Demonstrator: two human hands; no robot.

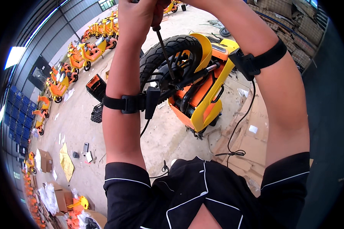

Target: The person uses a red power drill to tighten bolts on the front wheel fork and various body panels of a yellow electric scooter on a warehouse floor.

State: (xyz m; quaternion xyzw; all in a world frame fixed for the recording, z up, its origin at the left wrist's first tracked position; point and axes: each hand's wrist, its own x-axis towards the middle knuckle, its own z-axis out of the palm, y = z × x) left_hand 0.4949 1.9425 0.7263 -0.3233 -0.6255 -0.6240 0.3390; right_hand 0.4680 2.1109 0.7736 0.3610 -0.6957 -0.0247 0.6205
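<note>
Screwdriver (164, 51) (dk, thin); nr scooter wheel (153, 57)

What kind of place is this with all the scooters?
Probably a scooter workshop or warehouse: parked yellow-and-orange scooters, a tall metal wall, and one close-up scooter with a tool at its wheel.

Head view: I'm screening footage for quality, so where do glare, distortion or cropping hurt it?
In the head view, glare whites out the bright panel at left; the grey wall curves near the black rim; the top edge crops the left hand.
</note>
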